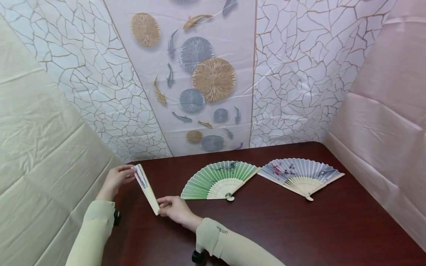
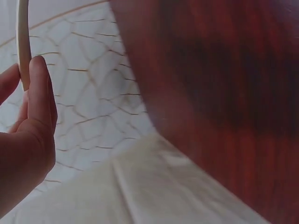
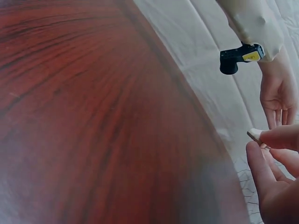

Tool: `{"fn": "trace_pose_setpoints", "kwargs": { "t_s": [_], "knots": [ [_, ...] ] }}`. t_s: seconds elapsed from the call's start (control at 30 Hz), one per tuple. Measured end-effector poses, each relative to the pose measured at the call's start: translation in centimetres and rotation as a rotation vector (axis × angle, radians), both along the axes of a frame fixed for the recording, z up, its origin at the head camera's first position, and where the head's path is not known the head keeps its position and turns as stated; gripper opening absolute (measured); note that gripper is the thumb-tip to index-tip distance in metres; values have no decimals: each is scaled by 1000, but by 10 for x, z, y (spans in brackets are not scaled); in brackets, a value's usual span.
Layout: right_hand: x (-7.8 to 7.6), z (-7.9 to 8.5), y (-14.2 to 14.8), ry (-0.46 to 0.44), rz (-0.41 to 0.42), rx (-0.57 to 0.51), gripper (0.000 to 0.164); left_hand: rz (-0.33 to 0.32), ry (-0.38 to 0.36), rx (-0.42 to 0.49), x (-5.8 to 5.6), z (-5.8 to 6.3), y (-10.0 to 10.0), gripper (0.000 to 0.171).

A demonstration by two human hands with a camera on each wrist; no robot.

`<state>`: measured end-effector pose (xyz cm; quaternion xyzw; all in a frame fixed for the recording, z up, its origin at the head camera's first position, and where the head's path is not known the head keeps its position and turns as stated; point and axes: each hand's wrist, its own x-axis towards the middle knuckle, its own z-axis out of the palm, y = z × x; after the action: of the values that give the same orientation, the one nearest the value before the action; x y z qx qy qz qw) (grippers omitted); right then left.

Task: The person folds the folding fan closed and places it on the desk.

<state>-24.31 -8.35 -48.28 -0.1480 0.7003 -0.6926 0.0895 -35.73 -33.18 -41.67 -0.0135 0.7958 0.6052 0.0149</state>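
A folded hand fan [image 1: 148, 192], pale with a printed strip near its upper end, is held aslant over the left part of the table. My left hand [image 1: 114, 181] pinches its upper end between thumb and fingers. At the lower end, my right hand [image 1: 176, 210] grips it the same way. The left wrist view shows one narrow end of the folded fan [image 2: 23, 46] between the left thumb and fingers. In the right wrist view the fan's other tip [image 3: 254, 135] sits between the right hand's [image 3: 275, 186] thumb and fingers.
An open green fan [image 1: 219, 179] lies on the dark red-brown table [image 1: 266, 229]. To its right, nearly touching it, lies an open grey-blue fan [image 1: 301, 175]. Patterned cloth [image 1: 213, 44] hangs behind the table, with beige cloth [image 1: 382, 122] at the sides.
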Motion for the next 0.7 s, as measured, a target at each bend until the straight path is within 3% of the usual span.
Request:
{"fn": "trace_pose_setpoints", "kwargs": {
  "t_s": [0.3, 0.5, 0.7],
  "knots": [
    [6, -16, -7, -33, -3, 60, 30, 15, -76, -66, 2, -38, -4, 47],
    [10, -19, -8, -117, 34, -11, 30, 3, -143, -159, 5, -49, -7, 46],
    [13, -25, -6, -141, 38, 11, 28, -10, -187, -221, 8, -62, -8, 37]
  ]
}}
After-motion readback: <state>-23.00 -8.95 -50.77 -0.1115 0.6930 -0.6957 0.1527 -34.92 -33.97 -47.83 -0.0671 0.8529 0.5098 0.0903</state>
